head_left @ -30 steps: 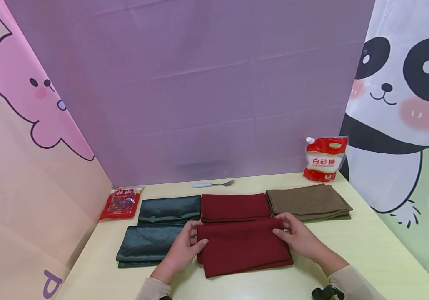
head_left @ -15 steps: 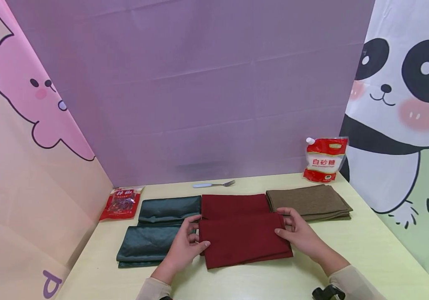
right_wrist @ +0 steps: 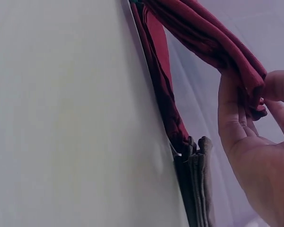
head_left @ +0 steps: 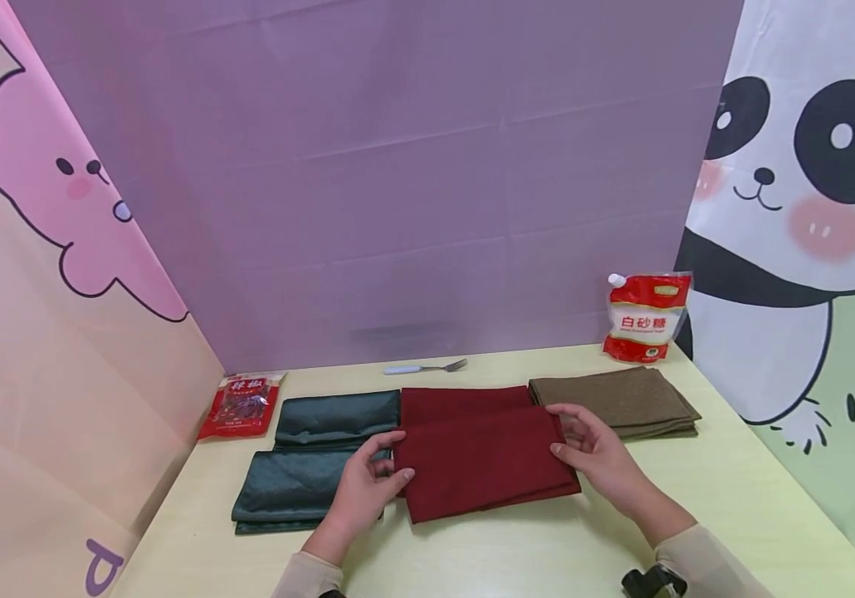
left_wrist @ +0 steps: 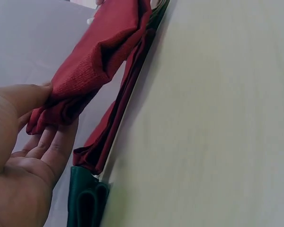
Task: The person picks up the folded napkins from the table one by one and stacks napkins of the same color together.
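A folded dark red cloth hangs between both hands, raised off the table. My left hand pinches its left end, thumb on the near face and fingers behind; the left wrist view shows the fold in that grip. At the right end my right hand pinches it the same way, as the right wrist view shows on the cloth's edge. Behind it, a second folded red cloth lies on the table, partly hidden by the raised one.
Two folded dark teal cloths lie to the left, one nearer me. A folded brown cloth sits to the right. Farther back are a fork, a red chili packet and a sugar pouch by the purple backdrop.
Both hands have lifted the red cloth and moved it away from me, so it now overlaps more of the red cloth behind. The other things have stayed put.
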